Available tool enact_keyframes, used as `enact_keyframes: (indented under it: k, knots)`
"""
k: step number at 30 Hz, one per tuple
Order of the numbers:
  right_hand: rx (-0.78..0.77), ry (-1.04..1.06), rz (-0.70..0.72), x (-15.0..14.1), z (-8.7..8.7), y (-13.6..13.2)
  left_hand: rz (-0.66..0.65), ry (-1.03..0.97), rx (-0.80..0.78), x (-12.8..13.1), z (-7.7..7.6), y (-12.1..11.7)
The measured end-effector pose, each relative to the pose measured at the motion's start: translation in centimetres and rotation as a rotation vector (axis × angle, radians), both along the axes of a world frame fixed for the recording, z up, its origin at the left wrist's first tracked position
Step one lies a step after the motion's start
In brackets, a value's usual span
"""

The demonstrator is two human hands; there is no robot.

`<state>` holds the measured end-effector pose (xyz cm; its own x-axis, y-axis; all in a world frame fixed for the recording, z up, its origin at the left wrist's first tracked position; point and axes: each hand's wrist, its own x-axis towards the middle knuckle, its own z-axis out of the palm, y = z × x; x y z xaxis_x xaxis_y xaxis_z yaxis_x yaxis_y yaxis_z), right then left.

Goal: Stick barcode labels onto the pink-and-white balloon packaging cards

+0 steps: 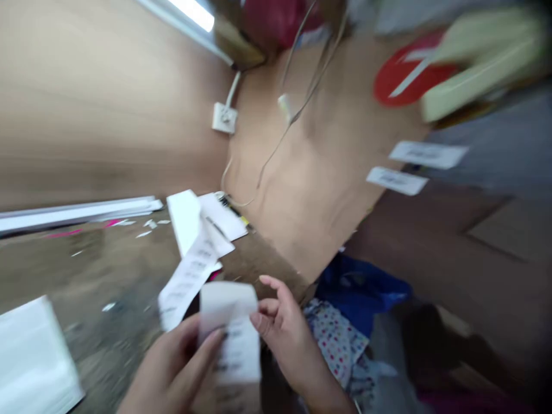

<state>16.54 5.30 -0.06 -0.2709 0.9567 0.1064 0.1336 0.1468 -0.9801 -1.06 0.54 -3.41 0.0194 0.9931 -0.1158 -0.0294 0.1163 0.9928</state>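
Observation:
Both hands meet at the bottom middle of the blurred head view. My left hand (pixel 175 368) pinches a white printed paper slip (pixel 235 336), thumb lying across its front. My right hand (pixel 287 333) sits at the slip's right edge with fingers curled against it. A longer strip of white printed labels (pixel 187 276) lies on the brown table just above the left hand.
More white paper sheets (pixel 207 221) lie further back, a white stack (pixel 32 359) at the left edge, and long white strips (pixel 77 211) along the wall. A wall socket (pixel 224 118) with cables hangs on the wooden panel. Blue cloth (pixel 360 290) and patterned fabric (pixel 336 339) lie right.

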Motion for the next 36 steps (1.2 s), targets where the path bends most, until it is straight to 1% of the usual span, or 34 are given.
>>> enact_keyframes:
  k: [1,2,3,5,7,8,9,10,11,12,13,14,15,16,17,18,20,24,27,30,32,33,34,35,36]
  knots:
    - [-0.114,0.153,0.015,-1.5,-1.5,-0.8,-0.006,-0.024,0.007,-0.2,0.4,-0.4]
    - [-0.170,0.271,-0.018,-2.8,-2.6,-1.4,-0.023,-0.084,-0.028,-0.3,0.7,-0.7]
    - [-0.187,0.343,-0.069,-3.7,-3.5,-1.7,-0.053,-0.155,-0.062,-0.4,0.8,-0.8]
    - [-0.186,0.366,-0.129,-4.7,-4.5,-1.7,-0.087,-0.297,-0.133,-0.3,0.4,-1.0]
    - [-0.150,0.265,-0.150,-4.5,-4.9,-1.4,-0.075,-0.372,-0.175,-0.2,-0.4,-1.4]
    - [-0.067,0.165,-0.178,-4.1,-4.9,-1.2,-0.047,-0.386,-0.191,-0.2,-0.8,-1.5]
    - [0.077,0.040,-0.218,-3.5,-4.7,-1.1,-0.013,-0.386,-0.209,-0.2,-1.2,-1.7]
    - [0.267,-0.101,-0.243,-3.0,-4.5,-0.9,0.012,-0.376,-0.227,-0.2,-1.5,-1.8]
    - [0.468,-0.239,-0.222,-2.4,-4.2,-0.7,0.024,-0.359,-0.241,-0.3,-1.7,-1.9]
    - [0.640,-0.353,-0.142,-1.9,-3.8,-0.4,0.021,-0.341,-0.248,-0.4,-1.8,-1.9]
    - [0.751,-0.427,-0.007,-1.6,-3.5,-0.1,0.009,-0.319,-0.247,-0.4,-1.8,-1.9]
    - [0.793,-0.459,0.151,-1.3,-3.2,0.2,-0.007,-0.291,-0.237,-0.5,-1.8,-1.9]
    - [0.771,-0.459,0.297,-1.2,-3.0,0.4,-0.027,-0.264,-0.221,-0.6,-1.8,-1.9]
    - [0.703,-0.442,0.398,-1.2,-2.9,0.6,-0.055,-0.238,-0.203,-0.6,-1.7,-1.9]
    - [0.616,-0.418,0.445,-1.3,-2.8,0.8,-0.085,-0.213,-0.184,-0.7,-1.7,-1.9]
    - [0.528,-0.396,0.455,-1.4,-2.8,0.8,-0.112,-0.181,-0.169,-0.8,-1.6,-2.0]
    - [0.401,-0.367,0.420,-1.8,-2.9,0.7,-0.140,-0.095,-0.142,-0.9,-1.6,-2.0]
    - [0.331,-0.321,0.342,-2.2,-3.3,-0.1,-0.130,0.067,-0.136,-0.9,-1.6,-1.9]
    - [0.288,-0.309,0.268,-2.4,-3.8,-0.6,-0.138,0.032,-0.158,-0.8,-1.6,-1.5]
    - [0.202,-0.255,0.127,-2.6,-4.4,-0.8,-0.166,-0.070,-0.189,-0.5,-1.6,-1.4]
    - [0.138,-0.204,0.045,-2.6,-4.5,-0.6,-0.165,-0.098,-0.222,-0.2,-1.7,-1.4]
    - [0.135,-0.183,-0.002,-2.4,-4.3,-0.3,-0.149,-0.095,-0.239,-0.1,-1.8,-1.5]
    - [0.168,-0.169,-0.068,-1.9,-4.0,0.3,-0.133,-0.087,-0.251,0.0,-2.0,-1.5]
    - [0.248,-0.164,-0.159,-1.2,-3.5,1.1,-0.117,-0.077,-0.263,0.0,-2.1,-1.4]
    - [0.381,-0.176,-0.278,-0.2,-2.7,2.1,-0.121,-0.069,-0.269,-0.1,-2.3,-1.2]
